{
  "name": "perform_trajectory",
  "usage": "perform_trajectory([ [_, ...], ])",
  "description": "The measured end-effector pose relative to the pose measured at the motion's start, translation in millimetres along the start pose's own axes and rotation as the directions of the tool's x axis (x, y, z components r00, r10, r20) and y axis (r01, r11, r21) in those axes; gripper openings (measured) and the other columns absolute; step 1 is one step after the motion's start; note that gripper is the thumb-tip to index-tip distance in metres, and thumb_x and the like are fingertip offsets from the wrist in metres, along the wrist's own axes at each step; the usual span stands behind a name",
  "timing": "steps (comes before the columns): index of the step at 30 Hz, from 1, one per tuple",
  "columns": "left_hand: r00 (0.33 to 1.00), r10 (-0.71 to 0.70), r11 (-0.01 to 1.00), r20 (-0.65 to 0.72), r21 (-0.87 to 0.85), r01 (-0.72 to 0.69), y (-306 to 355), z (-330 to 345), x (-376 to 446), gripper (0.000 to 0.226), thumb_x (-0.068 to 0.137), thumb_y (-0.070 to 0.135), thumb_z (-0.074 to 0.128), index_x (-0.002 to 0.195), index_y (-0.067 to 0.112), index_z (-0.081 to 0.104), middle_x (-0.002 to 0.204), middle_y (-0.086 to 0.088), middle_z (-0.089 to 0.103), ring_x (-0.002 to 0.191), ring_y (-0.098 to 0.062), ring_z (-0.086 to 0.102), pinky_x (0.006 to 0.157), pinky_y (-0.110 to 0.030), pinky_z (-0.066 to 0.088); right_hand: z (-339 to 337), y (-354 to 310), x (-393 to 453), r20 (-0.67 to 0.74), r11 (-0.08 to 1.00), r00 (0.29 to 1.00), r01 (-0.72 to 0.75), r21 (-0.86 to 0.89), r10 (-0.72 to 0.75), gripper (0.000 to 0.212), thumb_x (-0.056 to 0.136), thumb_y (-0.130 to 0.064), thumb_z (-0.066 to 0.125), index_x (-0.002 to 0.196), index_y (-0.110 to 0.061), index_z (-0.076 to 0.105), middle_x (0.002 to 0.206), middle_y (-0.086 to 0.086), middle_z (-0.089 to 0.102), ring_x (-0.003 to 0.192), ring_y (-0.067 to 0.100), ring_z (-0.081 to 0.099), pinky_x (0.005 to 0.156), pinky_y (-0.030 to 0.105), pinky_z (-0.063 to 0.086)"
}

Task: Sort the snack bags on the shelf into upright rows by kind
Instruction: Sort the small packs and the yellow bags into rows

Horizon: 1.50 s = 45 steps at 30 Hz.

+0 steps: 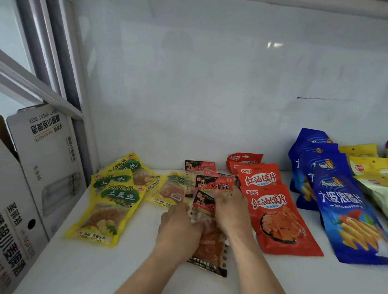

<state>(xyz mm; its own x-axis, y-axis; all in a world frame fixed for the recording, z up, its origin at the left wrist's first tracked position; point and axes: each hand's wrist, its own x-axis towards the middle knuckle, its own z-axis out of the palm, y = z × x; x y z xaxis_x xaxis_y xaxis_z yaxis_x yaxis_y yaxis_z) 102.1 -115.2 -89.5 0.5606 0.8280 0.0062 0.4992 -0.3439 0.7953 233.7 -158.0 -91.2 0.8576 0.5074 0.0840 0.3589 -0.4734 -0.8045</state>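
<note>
Shelf [133, 275], white, with a white back wall [216, 79] behind; window frame [46, 44] at far left. Cardboard beer carton [12, 203] stands at the left edge of the shelf. Blue snack bags [344, 214] lean in an overlapping row at right, pale yellow bags [375, 168] behind them. Red snack bags [275, 216] lean in a row just right of centre. Yellow-green snack bags [113, 203] lie flat and overlapping at left. Black-and-red snack bags [213, 182] sit in the centre between the yellow-green and red kinds. Left hand [180, 226] lies palm down with fingers curled over the left edge of the front black-and-red bag [211, 246]. Right hand [230, 209] grips the same bag's top right part, fingers bent over it.
</note>
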Motion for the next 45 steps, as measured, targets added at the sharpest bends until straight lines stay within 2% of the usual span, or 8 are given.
perform_trajectory([
  [3,1.0,-0.011,1.0,-0.022,0.028,0.012,4.9,4.6,13.9,0.061,0.091,0.026,0.061,0.146,0.012,0.038,0.146,-0.009,0.041,0.137,-0.03,0.035,0.112,-0.039,0.034,5.6,7.3,5.7,-0.011,0.999,0.999,0.046,-0.009,-0.046,0.052,0.099,-0.037,0.051,0.145,-0.018,0.04,0.142,0.01,0.049,0.128,0.028,0.049,0.104,0.042,0.047],
  [10,0.999,-0.051,0.978,-0.006,0.2,0.051,10.7,11.0,47.2,0.054,0.091,0.038,0.052,0.14,0.017,0.041,0.142,-0.008,0.051,0.133,-0.031,0.042,0.107,-0.045,0.039,10.9,11.5,15.1,-0.013,0.992,0.996,0.087,-0.095,-0.088,0.057,0.098,-0.029,0.05,0.151,-0.018,0.032,0.144,0.01,0.046,0.13,0.029,0.046,0.107,0.041,0.044],
  [17,0.998,-0.054,0.96,0.036,0.278,0.042,12.5,22.5,67.0,0.064,0.088,0.05,0.046,0.147,0.024,0.038,0.158,-0.003,0.037,0.15,-0.031,0.013,0.118,-0.051,0.017,11.9,13.2,23.4,-0.025,0.987,0.989,0.143,-0.076,-0.145,0.054,0.099,-0.021,0.05,0.15,-0.021,0.034,0.142,0.01,0.046,0.129,0.028,0.048,0.105,0.039,0.044],
  [27,1.0,-0.019,0.978,-0.004,0.208,0.019,16.0,33.4,80.0,0.057,0.087,0.05,0.05,0.139,0.028,0.042,0.151,-0.004,0.043,0.148,-0.026,0.02,0.119,-0.048,0.018,5.2,10.4,45.5,0.049,0.973,0.981,0.193,-0.128,-0.188,0.057,0.103,-0.023,0.045,0.156,-0.023,0.023,0.146,0.008,0.041,0.127,0.027,0.05,0.099,0.035,0.044],
  [31,0.999,0.015,0.973,-0.037,0.23,-0.006,14.9,35.5,77.6,0.06,0.091,0.051,0.049,0.143,0.024,0.039,0.15,-0.004,0.045,0.145,-0.027,0.025,0.116,-0.047,0.023,8.6,10.6,46.0,0.001,0.935,0.979,0.196,-0.295,-0.205,0.042,0.103,-0.029,0.043,0.143,-0.017,0.041,0.142,0.009,0.044,0.122,0.028,0.051,0.095,0.038,0.046],
  [37,0.995,0.071,0.981,-0.071,0.184,-0.057,15.1,19.5,71.4,0.043,0.091,0.043,0.052,0.13,0.024,0.052,0.134,-0.001,0.058,0.128,-0.027,0.047,0.104,-0.046,0.042,8.9,-0.6,37.9,-0.048,0.882,0.959,0.238,-0.407,-0.28,0.043,0.1,-0.032,0.044,0.141,-0.019,0.045,0.152,0.009,0.038,0.136,0.029,0.04,0.105,0.041,0.038],
  [41,0.975,0.144,0.97,-0.172,0.22,-0.105,5.8,-12.4,71.0,0.041,0.092,0.042,0.052,0.13,0.027,0.059,0.138,0.003,0.057,0.134,-0.025,0.045,0.108,-0.043,0.039,7.4,-16.9,26.9,-0.047,0.859,0.943,0.28,-0.428,-0.33,0.05,0.102,-0.039,0.043,0.147,-0.019,0.04,0.161,0.009,0.026,0.149,0.029,0.022,0.117,0.044,0.024],
  [45,0.94,0.106,0.932,-0.323,0.361,0.02,-18.8,-61.8,73.4,0.054,0.097,0.049,0.05,0.143,0.021,0.05,0.15,-0.003,0.047,0.141,-0.029,0.033,0.114,-0.043,0.03,21.7,-42.1,16.5,0.048,0.818,0.896,0.424,-0.389,-0.442,0.051,0.103,-0.039,0.041,0.151,-0.02,0.037,0.162,0.008,0.025,0.15,0.027,0.019,0.12,0.043,0.018],
])
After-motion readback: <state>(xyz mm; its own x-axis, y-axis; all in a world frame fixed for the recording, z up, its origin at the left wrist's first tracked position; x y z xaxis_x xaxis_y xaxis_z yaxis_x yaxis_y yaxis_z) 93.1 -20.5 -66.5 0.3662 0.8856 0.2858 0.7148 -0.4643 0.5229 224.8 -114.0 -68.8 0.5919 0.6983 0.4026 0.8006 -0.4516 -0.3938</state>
